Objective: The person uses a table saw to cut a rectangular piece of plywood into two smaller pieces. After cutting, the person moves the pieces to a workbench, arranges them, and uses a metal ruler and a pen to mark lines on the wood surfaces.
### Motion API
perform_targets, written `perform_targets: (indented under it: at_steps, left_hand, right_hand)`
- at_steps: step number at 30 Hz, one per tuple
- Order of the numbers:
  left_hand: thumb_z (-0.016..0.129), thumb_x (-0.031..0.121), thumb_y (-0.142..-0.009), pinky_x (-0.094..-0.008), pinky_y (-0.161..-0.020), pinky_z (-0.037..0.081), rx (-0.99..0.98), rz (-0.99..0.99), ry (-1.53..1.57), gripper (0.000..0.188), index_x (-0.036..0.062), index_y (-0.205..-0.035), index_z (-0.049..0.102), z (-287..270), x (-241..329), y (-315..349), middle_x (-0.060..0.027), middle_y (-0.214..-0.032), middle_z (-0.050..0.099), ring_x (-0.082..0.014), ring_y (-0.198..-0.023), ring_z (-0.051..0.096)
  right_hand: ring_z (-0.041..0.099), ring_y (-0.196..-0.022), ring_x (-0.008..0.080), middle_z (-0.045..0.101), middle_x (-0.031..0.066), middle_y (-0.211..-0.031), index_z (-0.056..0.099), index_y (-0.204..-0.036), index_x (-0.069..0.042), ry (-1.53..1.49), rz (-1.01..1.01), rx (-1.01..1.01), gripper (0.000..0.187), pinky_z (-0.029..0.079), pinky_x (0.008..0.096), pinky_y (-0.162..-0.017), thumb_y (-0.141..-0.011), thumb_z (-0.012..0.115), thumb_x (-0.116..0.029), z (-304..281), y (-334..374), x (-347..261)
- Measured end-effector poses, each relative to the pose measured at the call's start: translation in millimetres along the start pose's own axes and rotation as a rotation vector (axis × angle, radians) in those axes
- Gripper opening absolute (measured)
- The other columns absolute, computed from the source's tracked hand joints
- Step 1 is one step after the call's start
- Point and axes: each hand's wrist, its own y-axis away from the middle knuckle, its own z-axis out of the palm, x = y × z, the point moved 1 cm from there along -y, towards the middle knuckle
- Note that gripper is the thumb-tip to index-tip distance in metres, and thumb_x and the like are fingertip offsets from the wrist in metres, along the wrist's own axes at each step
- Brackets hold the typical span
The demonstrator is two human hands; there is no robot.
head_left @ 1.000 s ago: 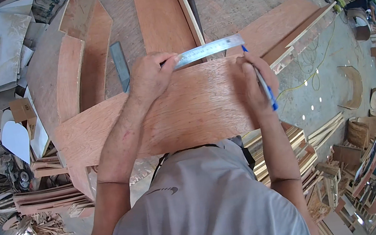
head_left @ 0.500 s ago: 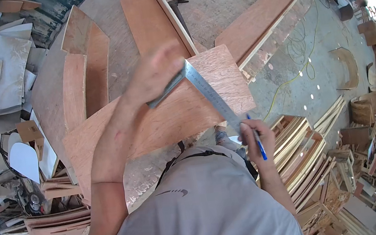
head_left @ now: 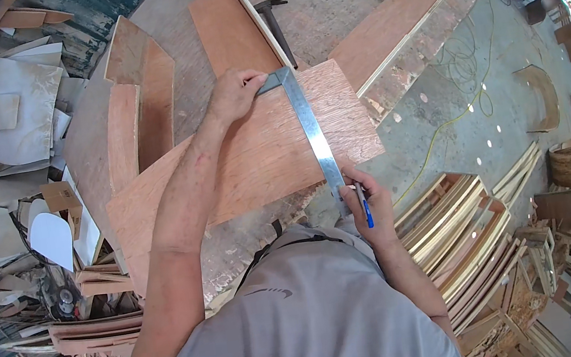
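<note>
A reddish plywood board [head_left: 254, 161] lies slantwise on the work table in front of me. Across its right part rests a metal try square [head_left: 313, 127], its stock along the board's far edge and its blade pointing toward me. My left hand [head_left: 234, 98] pinches the end of the stock. The blade's near end reaches past the board's near edge, where the fingers of my right hand [head_left: 372, 210] hold it. Tucked in that same hand is a blue pen [head_left: 365, 207], pointing down toward my body.
A hammer [head_left: 271, 23] lies beyond the board, beside an L-shaped wooden piece [head_left: 224, 30]. Another angled plywood piece [head_left: 158, 101] stands at left, one more panel [head_left: 388, 25] at right. Curved wooden strips [head_left: 445, 222] are stacked on the right; a yellow cable [head_left: 434, 146] crosses the floor.
The try square has gone from tilted to lying across the board, its stock now at the far edge. Both hands moved with it, the right one leftward with the pen.
</note>
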Motion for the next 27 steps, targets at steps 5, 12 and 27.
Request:
perform_targets:
  at_steps: [5,12,27]
  left_hand:
    - [0.06,0.032,-0.094,-0.0378,-0.078,0.053,0.048,-0.08,-0.001,0.03,0.0077,-0.104,0.074,5.9,5.6,1.7,-0.0159,-0.093,0.072,-0.0299,-0.085,0.07]
    - [0.058,0.036,-0.096,-0.0367,-0.076,0.052,0.036,-0.115,-0.056,0.034,0.007,-0.107,0.073,9.5,-2.0,-7.5,-0.0156,-0.092,0.073,-0.027,-0.084,0.069]
    - [0.059,0.046,-0.092,-0.0451,-0.082,0.051,0.196,-0.027,-0.211,0.04,0.0145,-0.112,0.071,21.9,25.0,18.2,-0.0168,-0.097,0.069,-0.0349,-0.093,0.065]
  right_hand:
    - [0.06,-0.071,0.0088,0.066,0.0047,-0.088,0.063,-0.117,0.0,-0.045,0.127,0.045,0.028,0.05,0.0243,-0.063,-0.093,0.068,-0.012,-7.3,8.4,3.1]
    - [0.064,-0.07,0.0114,0.066,0.0084,-0.089,0.059,-0.118,0.004,-0.247,0.127,0.024,0.027,0.053,0.0251,-0.06,-0.096,0.063,-0.01,-3.7,10.3,7.6]
    - [0.065,-0.07,0.01,0.067,0.0074,-0.091,0.063,-0.118,0.001,-0.252,0.188,-0.025,0.027,0.053,0.0232,-0.059,-0.094,0.065,-0.011,-14.9,11.6,18.3]
